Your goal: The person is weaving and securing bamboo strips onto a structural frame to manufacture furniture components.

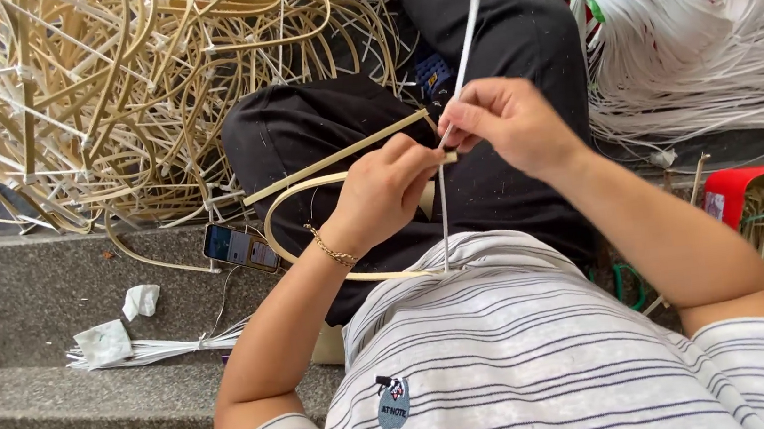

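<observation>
Tying a white strip [462, 50] onto a bent cane loop [304, 194].
Left hand [384, 191] pinching the loop, right hand [505, 121] pinching the strip just beside it, above the lap; next probably pulling tight.

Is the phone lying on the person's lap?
No, the phone lies on the stone step beside the knee, left of both hands.
</observation>
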